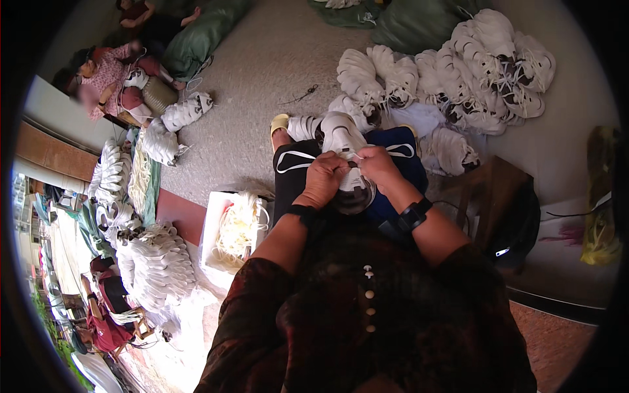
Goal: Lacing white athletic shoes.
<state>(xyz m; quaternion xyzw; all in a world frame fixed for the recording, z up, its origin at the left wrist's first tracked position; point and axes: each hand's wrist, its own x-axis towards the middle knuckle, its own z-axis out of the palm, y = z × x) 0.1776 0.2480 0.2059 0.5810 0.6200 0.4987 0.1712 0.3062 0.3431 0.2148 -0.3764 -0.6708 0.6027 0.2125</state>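
Observation:
A white shoe lies in my lap, toe pointing away from me and its dark-lined opening toward my body. Over its upper, my left hand is closed, fingertips pinched together at the lacing area. Close beside it, my right hand also pinches at the lacing, thumb and fingers pressed together. A white shoelace loops out past my left hand, and another loop shows past my right hand. The exact grip on the lace is partly hidden by my fingers.
White shoes are heaped ahead and to the right, by green sacks. A white box of pale laces stands at my left. A wooden stool is at my right. Other people sit at the far left among stacked shoes.

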